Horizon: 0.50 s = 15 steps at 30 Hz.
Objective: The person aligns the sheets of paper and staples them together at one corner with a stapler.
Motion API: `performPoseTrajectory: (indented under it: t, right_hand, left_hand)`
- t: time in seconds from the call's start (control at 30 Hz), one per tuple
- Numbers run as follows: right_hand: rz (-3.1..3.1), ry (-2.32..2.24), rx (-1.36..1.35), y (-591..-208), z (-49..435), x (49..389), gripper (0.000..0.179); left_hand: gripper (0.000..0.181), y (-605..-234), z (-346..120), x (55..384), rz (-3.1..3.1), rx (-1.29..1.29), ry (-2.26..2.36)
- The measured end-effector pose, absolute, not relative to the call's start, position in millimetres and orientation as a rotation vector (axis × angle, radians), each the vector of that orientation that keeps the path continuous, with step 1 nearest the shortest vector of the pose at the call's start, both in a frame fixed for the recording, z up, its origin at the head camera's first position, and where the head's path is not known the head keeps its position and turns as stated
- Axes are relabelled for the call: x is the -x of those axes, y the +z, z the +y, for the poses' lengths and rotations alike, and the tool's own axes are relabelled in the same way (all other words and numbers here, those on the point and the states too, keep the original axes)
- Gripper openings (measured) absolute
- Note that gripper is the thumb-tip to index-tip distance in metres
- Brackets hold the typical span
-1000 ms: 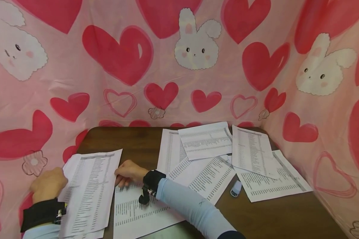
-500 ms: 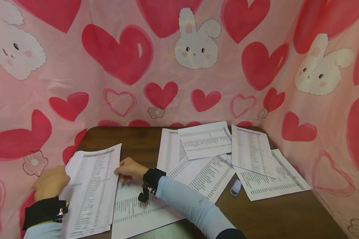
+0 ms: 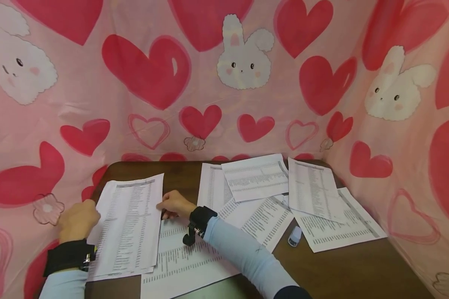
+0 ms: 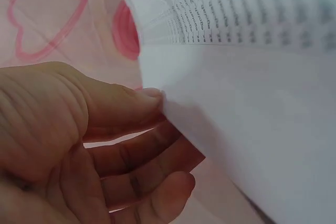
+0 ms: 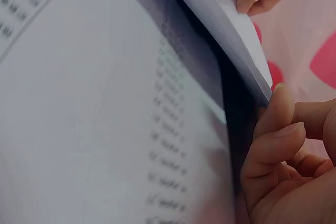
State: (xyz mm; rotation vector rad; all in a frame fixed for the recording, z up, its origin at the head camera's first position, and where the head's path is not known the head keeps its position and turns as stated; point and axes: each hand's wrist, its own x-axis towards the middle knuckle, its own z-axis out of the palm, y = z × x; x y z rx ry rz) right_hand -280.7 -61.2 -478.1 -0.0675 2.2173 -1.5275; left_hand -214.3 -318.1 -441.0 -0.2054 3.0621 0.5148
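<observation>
My left hand [image 3: 78, 220] and right hand [image 3: 176, 204] hold a small stack of printed paper sheets [image 3: 127, 224] between them, at the left of the table in the head view. In the left wrist view the thumb [image 4: 142, 98] pinches the edge of the paper [image 4: 252, 114], its other fingers behind. The right wrist view has the right fingers [image 5: 278, 145] pinching the opposite edge of the raised sheet [image 5: 226, 24]. Offset corners show at the stack's bottom. Its lower right part overlaps another printed sheet [image 3: 183, 265], which lies under my right wrist.
Several printed sheets [image 3: 256, 178] lie overlapped across the back and right of the brown table [image 3: 340, 274]. A small white and grey object [image 3: 294, 236], perhaps a stamp, lies beside them. A pink curtain [image 3: 209, 95] with hearts and rabbits surrounds the table's back and sides.
Both hands have moved right and a little farther away, carrying the stack with them. Its bottom edge has risen in view and now overlaps the sheet beside it. The other papers stay put.
</observation>
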Motion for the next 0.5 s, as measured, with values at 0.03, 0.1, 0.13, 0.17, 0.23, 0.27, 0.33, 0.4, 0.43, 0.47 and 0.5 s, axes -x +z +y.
performPoseTrajectory:
  t: [0.03,0.1,0.13,0.17,0.23,0.27,0.33,0.4,0.43,0.47,0.5]
  right_hand:
    - [2.214,-1.528,0.057,-479.8,-59.8,282.2,0.023]
    - [2.188,-1.537,0.053,-482.9,-57.8,284.4,0.023]
    - [2.178,-1.54,0.054,-484.1,-57.3,285.5,0.022]
    - [2.172,-1.54,0.062,-485.0,-56.8,286.4,0.022]
    - [2.165,-1.539,0.062,-485.5,-55.7,287.7,0.021]
    - [2.168,-1.533,0.065,-485.2,-55.0,287.9,0.02]
    - [2.181,-1.513,0.073,-484.7,-53.5,288.6,0.019]
    - [2.194,-1.484,0.087,-483.9,-51.6,289.0,0.019]
    - [2.202,-1.468,0.098,-483.7,-50.9,289.5,0.018]
    - [2.21,-1.45,0.114,-482.9,-49.8,290.0,0.018]
    - [2.218,-1.434,0.127,-482.2,-48.7,290.8,0.019]
  left_hand:
    - [0.015,-441.0,-317.4,215.1,3.06,0.201,0.513]
    - [0.016,-441.2,-315.7,215.6,3.046,0.207,0.518]
    - [0.017,-441.7,-314.6,216.9,3.039,0.211,0.52]
    - [0.018,-442.3,-313.3,218.5,3.027,0.222,0.522]
    - [0.023,-443.3,-311.1,221.0,3.007,0.238,0.517]
    - [0.025,-444.5,-310.5,222.1,2.994,0.248,0.515]
    - [0.027,-447.2,-310.8,224.1,2.997,0.249,0.51]
    - [0.027,-449.0,-311.1,224.3,3.014,0.235,0.514]
    - [0.027,-449.1,-311.3,224.4,3.026,0.228,0.514]
    - [0.026,-448.3,-310.3,223.9,3.045,0.219,0.516]
    - [0.026,-446.3,-308.3,223.2,3.065,0.216,0.517]
